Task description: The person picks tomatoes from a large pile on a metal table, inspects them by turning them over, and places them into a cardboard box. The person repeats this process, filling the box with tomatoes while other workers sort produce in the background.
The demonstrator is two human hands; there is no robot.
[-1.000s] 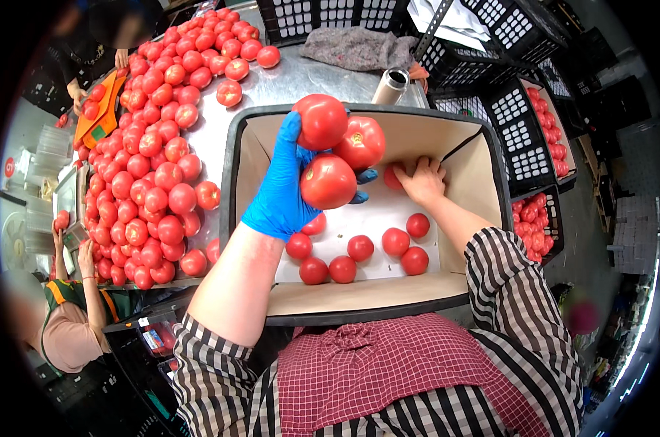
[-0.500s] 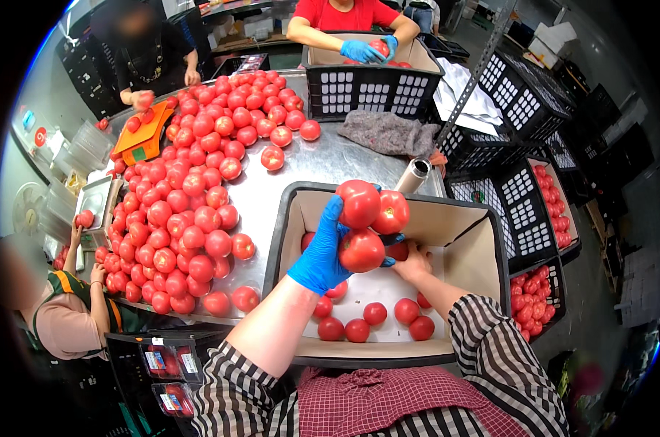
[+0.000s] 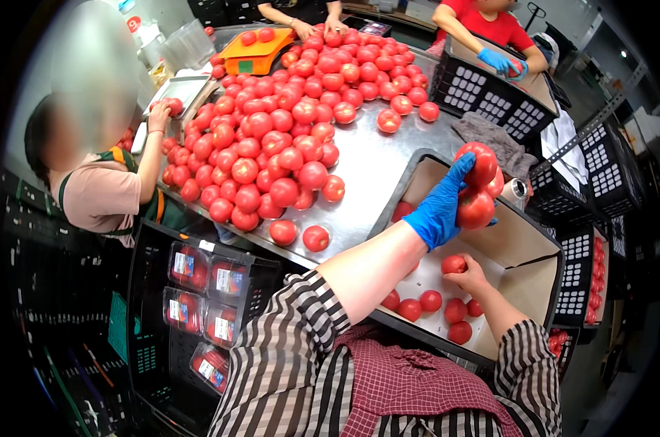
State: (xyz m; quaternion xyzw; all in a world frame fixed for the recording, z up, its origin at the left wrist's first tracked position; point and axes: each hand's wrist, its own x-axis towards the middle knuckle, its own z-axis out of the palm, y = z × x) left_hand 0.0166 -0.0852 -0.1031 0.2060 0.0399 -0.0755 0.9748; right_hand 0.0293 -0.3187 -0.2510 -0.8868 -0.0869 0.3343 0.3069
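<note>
Steel table (image 3: 388, 171) carries a large pile of loose tomatoes (image 3: 271, 146); a cardboard-lined box (image 3: 523, 244) sits at its near right edge. Above the box, the left hand (image 3: 439, 211), in a blue glove, holds a cluster of tomatoes (image 3: 479, 186), fingers spread wide around them. Inside the box, the right hand (image 3: 470, 278), bare, closes loosely on one tomato (image 3: 454, 264). Such fruit is probably smooth, moderately heavy and easily bruised; cup from below, avoid squeezing.

Gloved left hand (image 3: 438, 211) cradling tomatoes (image 3: 477, 189) over cardboard box (image 3: 523, 244)
</note>
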